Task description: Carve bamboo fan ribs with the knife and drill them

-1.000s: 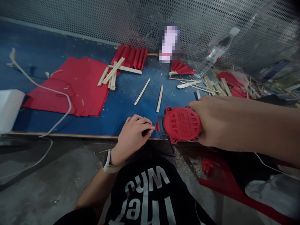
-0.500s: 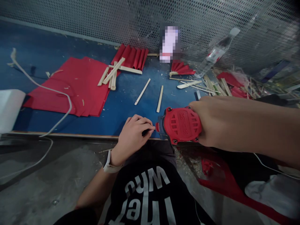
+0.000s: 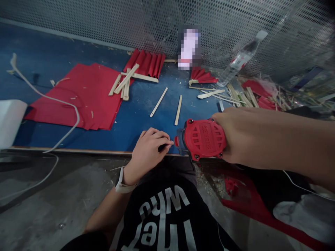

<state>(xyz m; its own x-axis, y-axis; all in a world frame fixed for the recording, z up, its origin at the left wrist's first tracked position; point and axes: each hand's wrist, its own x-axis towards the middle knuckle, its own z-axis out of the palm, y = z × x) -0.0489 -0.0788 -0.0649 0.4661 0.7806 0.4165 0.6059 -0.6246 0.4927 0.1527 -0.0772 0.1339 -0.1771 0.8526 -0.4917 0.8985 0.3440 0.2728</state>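
Observation:
My left hand (image 3: 150, 148) rests at the front edge of the blue table, thumb and fingertips pinched together. Whatever is in that pinch is too small and hidden to make out. Just to its right, my right hand (image 3: 222, 129) grips a red power drill (image 3: 205, 139), seen from its back end with raised lettering on the cap. The drill's front end and my right fingers are hidden behind its body. Beyond the hands lie two thin pale wooden slats, a left slat (image 3: 158, 102) with a small dark hole near its lower end and a right slat (image 3: 178, 110).
Red paper sheets (image 3: 81, 97) lie left, with crossed wooden strips (image 3: 127, 83) beside them. Behind are pleated red paper (image 3: 146, 63), a small red fan (image 3: 202, 76), a blurred phone (image 3: 188, 48) and a plastic bottle (image 3: 239, 59). A white cable (image 3: 52, 96) crosses the left side.
Almost nothing differs. The drill has tilted or shifted very slightly to the right in my right hand; my left hand keeps its pinch in the same place.

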